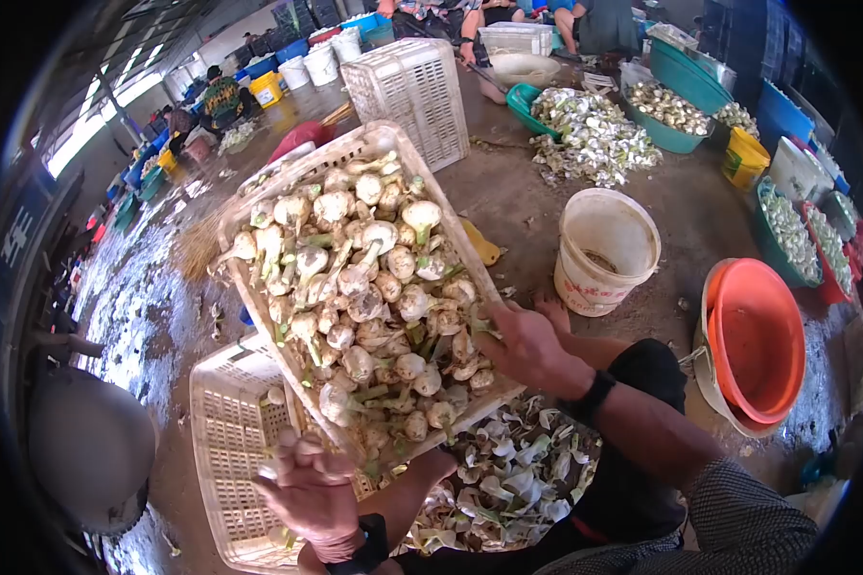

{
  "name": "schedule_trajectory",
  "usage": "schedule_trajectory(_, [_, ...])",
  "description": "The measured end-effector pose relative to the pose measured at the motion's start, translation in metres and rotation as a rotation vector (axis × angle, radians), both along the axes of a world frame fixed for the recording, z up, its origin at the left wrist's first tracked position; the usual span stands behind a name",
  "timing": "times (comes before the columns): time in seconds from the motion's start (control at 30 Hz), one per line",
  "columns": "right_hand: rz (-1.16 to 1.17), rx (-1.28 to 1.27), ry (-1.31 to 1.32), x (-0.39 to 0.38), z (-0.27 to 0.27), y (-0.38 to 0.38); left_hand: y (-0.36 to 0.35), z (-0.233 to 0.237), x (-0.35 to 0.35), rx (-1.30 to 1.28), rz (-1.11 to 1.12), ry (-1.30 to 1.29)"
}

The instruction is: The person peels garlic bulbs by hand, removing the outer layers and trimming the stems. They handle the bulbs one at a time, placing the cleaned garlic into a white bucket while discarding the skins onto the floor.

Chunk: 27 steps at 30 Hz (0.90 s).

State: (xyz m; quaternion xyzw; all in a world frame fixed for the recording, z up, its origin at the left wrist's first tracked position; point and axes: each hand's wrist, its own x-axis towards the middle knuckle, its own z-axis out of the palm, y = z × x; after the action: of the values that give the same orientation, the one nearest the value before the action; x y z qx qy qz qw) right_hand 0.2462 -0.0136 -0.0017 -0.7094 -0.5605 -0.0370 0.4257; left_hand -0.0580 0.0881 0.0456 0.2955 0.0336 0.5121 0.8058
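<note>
A pale plastic crate (350, 141) full of garlic bulbs (364, 305) sits tilted in front of me. My right hand (537, 353) grips the crate's right edge, fingers wrapped over the rim. My left hand (309, 494) is palm up below the crate's lower left corner, its fingers apart and slightly blurred, with nothing clearly held. Under and beside it stands a second slatted crate (222, 450), with a few bulbs visible inside. Garlic peelings and leaves (518, 470) lie heaped between my legs.
A white bucket (609, 251) stands right of the crate, near orange basins (758, 335). An upturned crate (408, 101) is behind. Farther back are a garlic heap (594, 134), green tubs (686, 77) and seated people. A round grey stool (91, 446) stands at left.
</note>
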Motion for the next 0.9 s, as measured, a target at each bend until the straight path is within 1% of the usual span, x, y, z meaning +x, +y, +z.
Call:
schedule_trajectory(0.03, [-0.089, 0.010, -0.053, 0.003, -0.004, 0.008, -0.005, -0.005, 0.004, -0.021, 0.031, 0.146])
schedule_trajectory(0.07, [-0.126, -0.083, -0.019, 0.001, -0.010, 0.017, -0.009, -0.008, 0.010, 0.005, 0.037, 0.206])
schedule_trajectory(0.1, [-0.106, -0.161, 0.026, -0.001, -0.015, 0.021, -0.015, -0.007, 0.014, 0.027, 0.024, 0.265])
schedule_trajectory(0.17, [-0.143, -0.123, 0.070, -0.006, -0.032, 0.033, -0.016, -0.017, 0.017, 0.063, -0.035, 0.274])
schedule_trajectory(0.2, [-0.128, -0.107, 0.112, -0.004, -0.039, 0.036, -0.021, -0.016, 0.018, 0.072, -0.041, 0.349])
schedule_trajectory(0.23, [-0.108, -0.092, 0.154, -0.004, -0.042, 0.038, -0.020, -0.022, 0.019, 0.079, -0.049, 0.336])
schedule_trajectory(0.3, [-0.114, -0.033, 0.146, -0.007, -0.035, 0.035, -0.017, -0.038, 0.018, 0.088, -0.056, 0.433])
schedule_trajectory(0.37, [-0.121, -0.014, 0.201, -0.008, -0.024, 0.028, -0.020, -0.033, 0.020, 0.080, -0.118, 0.408])
schedule_trajectory(0.4, [-0.152, -0.072, 0.254, -0.006, -0.023, 0.025, -0.021, -0.035, 0.021, 0.063, -0.111, 0.456])
schedule_trajectory(0.43, [-0.165, -0.073, 0.247, -0.006, -0.019, 0.020, -0.024, -0.031, 0.024, 0.047, -0.105, 0.506])
schedule_trajectory(0.5, [-0.127, -0.007, 0.552, -0.007, -0.014, 0.011, -0.030, -0.022, 0.029, 0.049, -0.141, 0.515])
schedule_trajectory(0.53, [-0.108, -0.070, 0.633, -0.007, -0.011, 0.007, -0.031, -0.020, 0.031, 0.044, -0.137, 0.577])
schedule_trajectory(0.57, [-0.107, -0.071, 0.636, -0.009, -0.007, 0.001, -0.033, -0.019, 0.032, 0.039, -0.128, 0.642])
schedule_trajectory(0.63, [0.058, -0.083, 1.024, -0.020, 0.016, -0.013, -0.035, -0.021, 0.037, 0.017, -0.134, 0.669])
schedule_trajectory(0.67, [0.094, -0.121, 1.126, -0.023, 0.023, -0.017, -0.034, -0.030, 0.039, 0.034, -0.137, 0.662])
schedule_trajectory(0.7, [0.128, -0.169, 1.206, -0.025, 0.024, -0.021, -0.036, -0.033, 0.037, 0.049, -0.134, 0.661])
schedule_trajectory(0.77, [0.282, -0.261, 1.112, -0.027, 0.030, -0.027, -0.044, -0.014, 0.045, -0.077, -0.168, 0.683])
schedule_trajectory(0.83, [0.535, -0.176, 1.692, -0.035, 0.026, -0.032, -0.039, -0.029, 0.048, -0.085, -0.245, 0.611])
schedule_trajectory(0.87, [0.567, -0.222, 1.740, -0.039, 0.023, -0.033, -0.041, -0.026, 0.048, -0.172, -0.330, 0.518])
schedule_trajectory(0.9, [0.587, -0.238, 1.750, -0.043, 0.020, -0.034, -0.040, -0.041, 0.047, -0.255, -0.376, 0.332])
